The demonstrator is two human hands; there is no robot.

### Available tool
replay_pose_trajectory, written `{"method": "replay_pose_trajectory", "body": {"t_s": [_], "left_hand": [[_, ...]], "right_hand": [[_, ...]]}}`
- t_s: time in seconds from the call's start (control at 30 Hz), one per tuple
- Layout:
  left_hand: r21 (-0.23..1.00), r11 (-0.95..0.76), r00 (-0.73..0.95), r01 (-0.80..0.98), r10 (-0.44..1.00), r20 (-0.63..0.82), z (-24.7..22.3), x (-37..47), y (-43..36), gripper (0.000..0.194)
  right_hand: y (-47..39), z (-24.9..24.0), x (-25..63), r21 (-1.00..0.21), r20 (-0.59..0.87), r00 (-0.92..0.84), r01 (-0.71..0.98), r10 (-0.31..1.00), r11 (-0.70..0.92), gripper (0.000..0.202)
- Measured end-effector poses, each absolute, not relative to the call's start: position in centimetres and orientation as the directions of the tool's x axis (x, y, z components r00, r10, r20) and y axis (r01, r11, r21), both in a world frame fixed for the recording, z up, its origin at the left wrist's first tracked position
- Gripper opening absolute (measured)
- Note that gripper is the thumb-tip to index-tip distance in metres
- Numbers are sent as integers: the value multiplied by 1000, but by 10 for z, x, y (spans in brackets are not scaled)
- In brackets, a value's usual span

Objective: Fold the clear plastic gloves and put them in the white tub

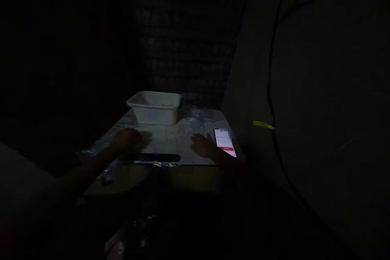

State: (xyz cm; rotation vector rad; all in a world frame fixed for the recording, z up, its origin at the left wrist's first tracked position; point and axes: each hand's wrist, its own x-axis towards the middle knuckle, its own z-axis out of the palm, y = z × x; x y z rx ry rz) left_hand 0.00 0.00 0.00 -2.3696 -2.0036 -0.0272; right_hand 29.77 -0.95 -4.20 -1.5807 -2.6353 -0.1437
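Observation:
In dim light, my left hand (125, 141) is over the left part of a small table (164, 140). Its fingers are too dark to make out clearly, and I see no object in it. On the right side of the table my right hand (201, 145) lies with fingers spread, holding nothing. Just right of it is a lit phone (224, 141) with a red bar on its screen. A long black bar-shaped object (155, 157) lies along the table's near edge, between my hands. Behind them stands a white plastic tub (155, 113); its contents are unclear.
Clear plastic wrap (195, 120) lies on the table's far side. A dark cable (269, 77) with a yellow tag (262, 124) hangs on the right wall (319, 89). A ridged dark wall (183, 40) rises behind. Something yellowish (191, 178) shows below the tabletop.

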Motion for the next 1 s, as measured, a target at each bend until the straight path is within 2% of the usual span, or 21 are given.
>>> {"method": "replay_pose_trajectory", "body": {"t_s": [0.17, 0.33, 0.5, 0.67, 0.83, 1.0], "left_hand": [[112, -264, 261, 958, 964, 42, -9, 13, 10, 44], [230, -187, 193, 955, 981, -1, -18, 33, 20, 49], [265, -153, 159, 952, 987, 0, -29, 38, 30, 50], [283, -125, 122, 951, 992, 26, -32, 40, 34, 30], [651, 76, -37, 756, 997, -73, -22, 44, 33, 15], [783, 110, -57, 612, 994, -95, -20, 50, 28, 26]], "right_hand": [[-6, -39, 294, 61, 98, -448, 894, 889, 444, 40], [-14, -31, 277, 71, 164, -485, 875, 859, 480, 38], [-52, -27, 248, 86, 219, -686, 722, 694, 686, 34], [-87, -34, 230, 135, 240, -789, 604, 565, 786, 42], [-99, -43, 222, 214, 222, -858, 507, 464, 835, 37], [-92, -46, 220, 139, 265, -742, 662, 616, 737, 51]]}}
